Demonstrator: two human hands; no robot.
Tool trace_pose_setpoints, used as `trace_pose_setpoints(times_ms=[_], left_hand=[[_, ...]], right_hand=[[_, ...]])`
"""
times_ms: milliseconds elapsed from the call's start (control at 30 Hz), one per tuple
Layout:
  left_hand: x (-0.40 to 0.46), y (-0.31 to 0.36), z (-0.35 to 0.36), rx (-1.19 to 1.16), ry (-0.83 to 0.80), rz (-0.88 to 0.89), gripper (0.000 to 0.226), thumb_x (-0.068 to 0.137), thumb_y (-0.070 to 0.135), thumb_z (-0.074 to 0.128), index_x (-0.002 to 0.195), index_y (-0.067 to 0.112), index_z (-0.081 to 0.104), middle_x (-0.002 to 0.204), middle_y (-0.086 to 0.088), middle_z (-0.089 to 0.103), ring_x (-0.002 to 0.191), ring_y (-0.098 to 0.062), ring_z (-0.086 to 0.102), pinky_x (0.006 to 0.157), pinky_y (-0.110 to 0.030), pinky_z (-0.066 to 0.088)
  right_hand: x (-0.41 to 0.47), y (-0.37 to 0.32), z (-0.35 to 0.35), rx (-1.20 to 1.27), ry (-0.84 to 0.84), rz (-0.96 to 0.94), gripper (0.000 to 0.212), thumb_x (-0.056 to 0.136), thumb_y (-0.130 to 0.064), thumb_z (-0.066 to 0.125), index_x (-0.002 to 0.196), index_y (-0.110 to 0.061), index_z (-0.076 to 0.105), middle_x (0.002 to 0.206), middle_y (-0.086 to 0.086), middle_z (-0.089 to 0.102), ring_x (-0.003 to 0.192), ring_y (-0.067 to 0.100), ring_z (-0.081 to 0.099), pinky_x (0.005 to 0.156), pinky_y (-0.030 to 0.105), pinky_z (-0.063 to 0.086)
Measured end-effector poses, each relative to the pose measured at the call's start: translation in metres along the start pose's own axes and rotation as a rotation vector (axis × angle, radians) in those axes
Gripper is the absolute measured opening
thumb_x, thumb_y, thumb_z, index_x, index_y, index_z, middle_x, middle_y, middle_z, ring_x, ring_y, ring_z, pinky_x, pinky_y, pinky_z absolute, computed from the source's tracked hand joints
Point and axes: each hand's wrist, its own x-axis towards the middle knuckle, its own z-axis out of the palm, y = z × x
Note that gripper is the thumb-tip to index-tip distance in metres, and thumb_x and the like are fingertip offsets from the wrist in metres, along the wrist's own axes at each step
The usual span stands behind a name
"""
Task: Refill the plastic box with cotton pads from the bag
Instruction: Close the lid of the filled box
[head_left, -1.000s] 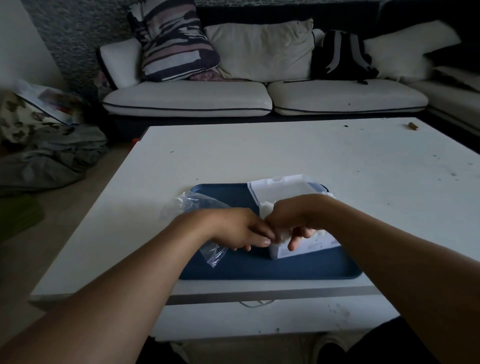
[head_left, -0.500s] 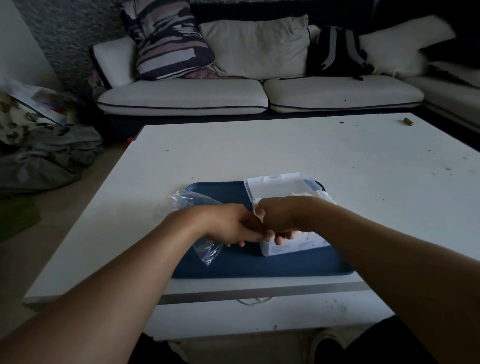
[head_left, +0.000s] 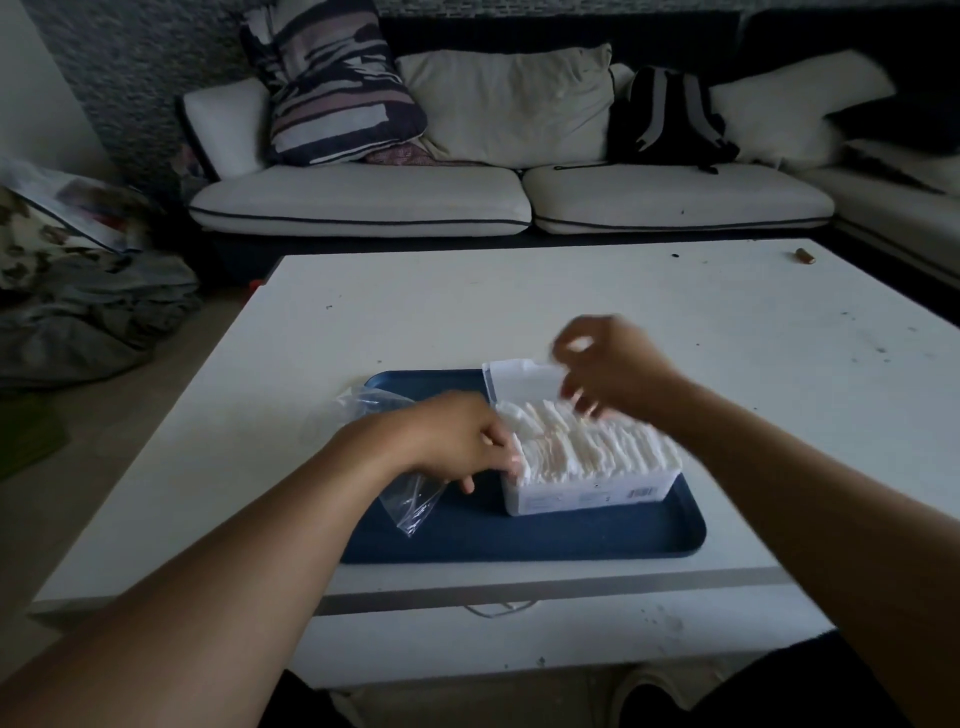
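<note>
Plastic box (head_left: 587, 491) (full) between both hands.

A low white rectangular table (head_left: 597, 291) with dark specks scattered over its top carries a dark blue rectangular plastic tray (head_left: 545, 535) near the middle of its near edge. A small brown cylindrical object (head_left: 804, 255), too small to identify, lies close to the far right corner. A thin loop of white cord (head_left: 498, 609) hangs just below the near edge.
</note>
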Motion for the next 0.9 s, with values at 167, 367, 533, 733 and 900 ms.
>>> trace_pose_setpoints(times_ms=[167,367,533,733,900], left_hand=[[0.017,0.033,0.02,-0.003,0.584,0.032,0.041,0.101,0.045,0.051,0.123,0.013,0.062,0.126,-0.003,0.063,0.114,-0.018,0.059,0.098,-0.034,0.048],[0.053,0.025,0.065,0.071,0.206,-0.226,0.079,0.104,0.057,0.011,0.158,0.005,-0.015,0.166,-0.012,-0.024,0.153,-0.024,-0.024,0.126,-0.04,-0.008],[0.067,-0.004,0.066,0.11,0.182,-0.175,0.086,0.092,0.063,-0.018,0.16,0.01,-0.012,0.165,-0.01,-0.025,0.149,-0.024,-0.032,0.125,-0.045,-0.011],[0.064,0.001,0.061,-0.026,0.256,-0.238,0.071,0.105,0.055,0.012,0.159,0.019,-0.017,0.165,-0.001,-0.029,0.153,-0.027,-0.023,0.124,-0.051,0.007],[0.068,0.001,0.06,-0.494,0.462,-0.228,0.085,0.098,0.067,0.022,0.161,0.019,-0.009,0.171,-0.001,-0.003,0.156,-0.023,0.011,0.124,-0.044,0.018]], right_hand=[[0.027,0.068,-0.007,-0.214,0.143,0.228,0.066,0.099,-0.061,0.031,0.105,-0.004,0.063,0.107,0.019,0.068,0.092,0.032,0.064,0.079,0.035,0.048],[0.019,0.076,0.044,-0.172,0.082,0.237,0.089,0.09,-0.076,0.02,0.154,-0.014,0.024,0.16,0.013,0.029,0.146,0.031,0.028,0.118,0.05,0.027],[0.011,0.067,0.067,-0.514,0.03,0.094,0.081,0.097,-0.067,0.007,0.16,-0.016,0.002,0.167,0.008,-0.01,0.153,0.022,-0.015,0.124,0.046,-0.007],[0.015,0.06,0.06,-0.321,0.127,0.186,0.078,0.099,-0.064,0.021,0.158,-0.013,0.013,0.167,0.012,0.006,0.152,0.033,0.012,0.118,0.046,0.024],[0.042,0.062,0.023,0.649,0.16,0.581,0.053,0.098,-0.046,0.039,0.117,-0.002,0.063,0.117,0.022,0.067,0.09,0.033,0.064,0.084,0.041,0.053]])
